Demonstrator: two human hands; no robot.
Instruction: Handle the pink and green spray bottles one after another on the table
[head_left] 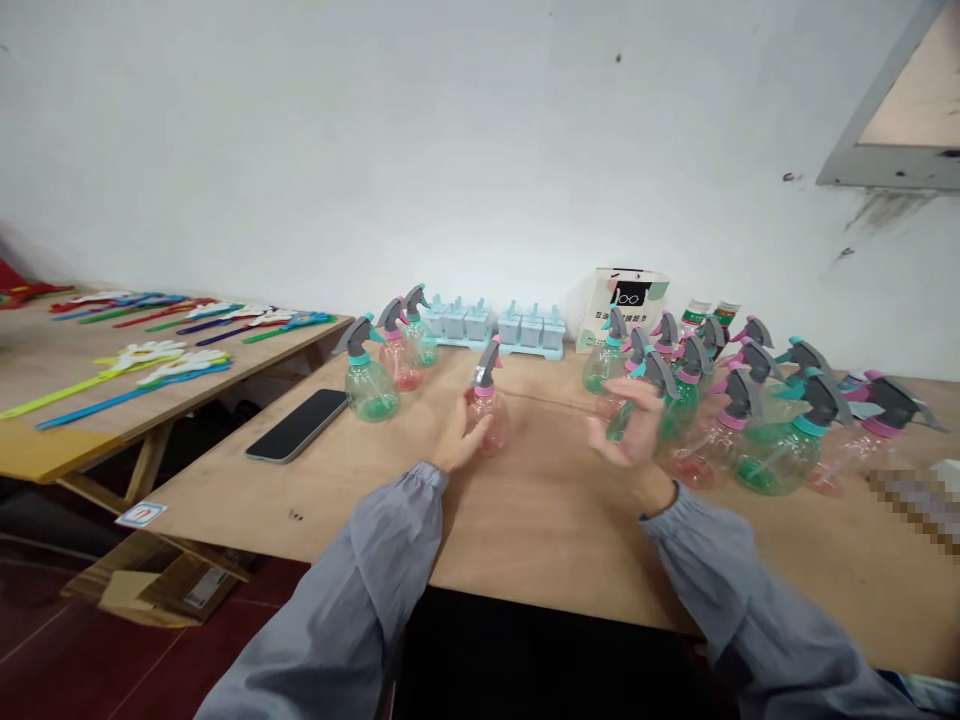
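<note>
My left hand point(456, 437) rests against the side of a pink spray bottle point(489, 405) with a grey trigger head, fingers curled round it as it stands upright on the wooden table point(540, 520). My right hand point(628, 432) is a little to the right, palm turned left, fingers curled round a tilted green spray bottle point(654, 392) with a grey head and teal collar. The picture is blurred here, so the grip is not sharp. Both forearms wear grey sleeves.
A black phone point(298, 425) lies at the left. Three spray bottles point(371, 385) stand behind it. Light-blue moulds point(495, 325) and a white box point(624, 300) line the wall. Several more spray bottles point(757, 425) crowd the right. A side table point(45, 450) carries coloured hand-shaped sticks.
</note>
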